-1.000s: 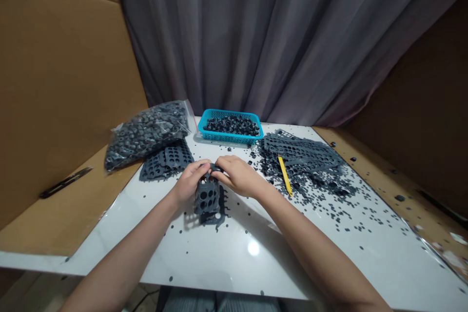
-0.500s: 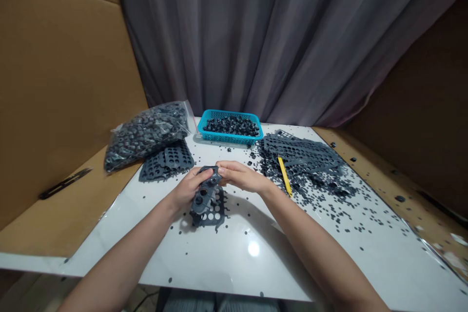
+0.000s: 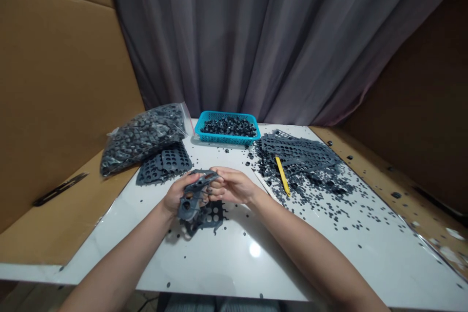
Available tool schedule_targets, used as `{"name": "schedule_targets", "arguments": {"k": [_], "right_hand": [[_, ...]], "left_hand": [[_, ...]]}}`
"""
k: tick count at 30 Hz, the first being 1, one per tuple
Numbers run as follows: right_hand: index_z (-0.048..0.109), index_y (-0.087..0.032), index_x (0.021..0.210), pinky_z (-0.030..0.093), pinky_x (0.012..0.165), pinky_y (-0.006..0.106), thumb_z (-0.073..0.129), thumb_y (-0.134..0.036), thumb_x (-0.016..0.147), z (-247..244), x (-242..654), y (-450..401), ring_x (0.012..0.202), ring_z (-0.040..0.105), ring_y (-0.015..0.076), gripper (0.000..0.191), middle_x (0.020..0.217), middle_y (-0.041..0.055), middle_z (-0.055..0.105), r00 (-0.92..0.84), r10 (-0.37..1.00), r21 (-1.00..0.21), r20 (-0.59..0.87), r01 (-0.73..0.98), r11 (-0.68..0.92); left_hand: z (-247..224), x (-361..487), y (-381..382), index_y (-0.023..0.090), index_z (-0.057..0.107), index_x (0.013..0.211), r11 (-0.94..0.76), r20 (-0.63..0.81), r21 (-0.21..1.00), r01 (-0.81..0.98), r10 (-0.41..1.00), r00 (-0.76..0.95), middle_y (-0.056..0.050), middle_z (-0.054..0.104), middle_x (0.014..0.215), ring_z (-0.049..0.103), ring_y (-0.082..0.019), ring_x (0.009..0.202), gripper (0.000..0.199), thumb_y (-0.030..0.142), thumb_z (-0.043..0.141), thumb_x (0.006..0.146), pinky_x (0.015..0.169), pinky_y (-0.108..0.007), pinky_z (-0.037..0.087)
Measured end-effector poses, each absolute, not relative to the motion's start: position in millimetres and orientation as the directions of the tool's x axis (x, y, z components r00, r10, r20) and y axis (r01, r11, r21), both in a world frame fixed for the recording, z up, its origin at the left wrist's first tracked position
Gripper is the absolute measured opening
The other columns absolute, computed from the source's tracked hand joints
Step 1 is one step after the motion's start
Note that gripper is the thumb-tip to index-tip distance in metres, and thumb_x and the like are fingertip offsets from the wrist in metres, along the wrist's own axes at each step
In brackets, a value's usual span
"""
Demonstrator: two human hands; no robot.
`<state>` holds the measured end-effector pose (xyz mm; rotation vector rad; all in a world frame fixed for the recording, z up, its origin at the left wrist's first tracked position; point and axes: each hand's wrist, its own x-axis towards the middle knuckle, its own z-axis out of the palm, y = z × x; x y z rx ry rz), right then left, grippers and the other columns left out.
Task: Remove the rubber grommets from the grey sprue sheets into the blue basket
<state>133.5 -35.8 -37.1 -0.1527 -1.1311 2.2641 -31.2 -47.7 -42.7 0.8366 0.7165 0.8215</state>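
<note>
A dark grey rubber sheet full of round holes is lifted off the white table, bent and tilted. My left hand grips its left side from below. My right hand pinches its upper right edge, fingers curled on it. Another punched sheet lies flat on the table just under the held one.
A blue basket of small dark rings stands at the back. A clear bag of rings lies on stacked sheets at left. A pile of punched sheets, a yellow stick and scattered bits lie at right. Cardboard walls flank the table.
The sheet has been lifted and turned from upright to a flatter tilt toward the left. Both hands moved slightly nearer to me with it.
</note>
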Motion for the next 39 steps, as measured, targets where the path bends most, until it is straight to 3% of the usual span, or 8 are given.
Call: {"name": "schedule_targets", "arguments": {"k": [3,9,13,16,20,26,35,39], "right_hand": [[0.036,-0.017,0.065,0.024,0.053,0.023,0.054,-0.032,0.083,-31,131,-39,0.048,0.021,0.0068,0.029,0.058,-0.0064,0.024,-0.814,0.548,-0.760,0.190,-0.475,-0.444],[0.036,-0.018,0.065,0.024,0.051,0.023,0.053,-0.035,0.082,-32,136,-32,0.050,0.021,0.0078,0.029,0.060,-0.0059,0.023,-0.788,0.572,-0.800,0.227,-0.486,-0.352],[0.043,-0.018,0.072,0.030,0.056,0.025,0.049,-0.045,0.085,-23,145,-26,0.054,0.029,0.0098,0.030,0.061,-0.0053,0.029,-0.697,0.702,-0.969,0.147,-0.244,-0.039],[0.049,-0.017,0.078,0.032,0.062,0.026,0.045,-0.042,0.088,-8,151,-29,0.065,0.039,0.0121,0.027,0.069,-0.0017,0.043,-0.483,0.842,-0.932,0.242,0.126,0.341],[0.048,-0.018,0.080,0.032,0.064,0.026,0.041,-0.031,0.091,0,147,-38,0.066,0.041,0.0128,0.019,0.071,-0.0009,0.046,-0.400,0.829,-0.717,0.390,0.433,0.546],[0.047,-0.018,0.086,0.036,0.067,0.028,0.046,-0.026,0.090,-20,134,-38,0.073,0.046,0.0159,0.010,0.082,0.0044,0.053,-0.434,0.835,-0.575,0.338,0.607,0.549],[0.044,-0.018,0.073,0.032,0.061,0.025,0.043,-0.037,0.092,-13,147,-31,0.062,0.042,0.0122,0.027,0.067,-0.0015,0.046,-0.666,0.712,-0.666,0.222,0.430,0.610],[0.044,-0.017,0.069,0.031,0.060,0.024,0.042,-0.045,0.090,-19,147,-28,0.062,0.036,0.0108,0.035,0.064,-0.0035,0.040,-0.673,0.708,-0.853,0.214,0.225,0.471]], "left_hand": [[-42,-34,-48,0.016,0.060,0.064,0.381,-0.181,0.851,-0.362,0.859,0.479,-0.003,0.054,0.050,0.049,-0.014,0.044,0.033,0.047,0.069,0.059,0.046,-0.028,0.037],[-36,-36,-39,0.020,0.028,0.041,0.267,-0.015,0.867,-0.421,0.858,0.513,0.008,0.016,0.033,0.020,-0.005,0.032,0.056,0.057,0.067,0.057,0.036,-0.023,0.026],[-34,-30,-32,0.018,0.046,0.058,0.121,-0.080,0.924,-0.363,0.989,0.126,0.007,0.036,0.043,0.034,-0.006,0.038,0.038,0.047,0.069,0.063,0.039,-0.020,0.029],[-41,-28,-29,0.016,0.052,0.064,0.036,-0.056,0.983,-0.180,0.993,-0.102,0.006,0.046,0.047,0.040,-0.007,0.041,0.035,0.048,0.065,0.069,0.041,-0.019,0.031],[-46,-28,-30,0.015,0.058,0.066,-0.047,0.049,0.999,0.023,0.994,-0.094,0.003,0.053,0.050,0.048,-0.010,0.045,0.035,0.049,0.060,0.074,0.047,-0.021,0.037],[-43,-25,-35,0.015,0.060,0.069,-0.176,0.161,0.970,0.168,0.982,0.100,0.000,0.060,0.058,0.055,-0.014,0.055,0.031,0.044,0.053,0.080,0.055,-0.024,0.041],[-45,-32,-35,0.015,0.054,0.057,-0.205,0.124,0.955,0.216,0.933,0.339,0.002,0.046,0.052,0.040,-0.011,0.052,0.037,0.043,0.052,0.082,0.051,-0.023,0.030],[-48,-30,-34,0.014,0.058,0.062,-0.020,0.010,0.999,0.028,0.943,0.333,0.001,0.050,0.055,0.041,-0.010,0.051,0.040,0.052,0.059,0.075,0.048,-0.021,0.031]]}}
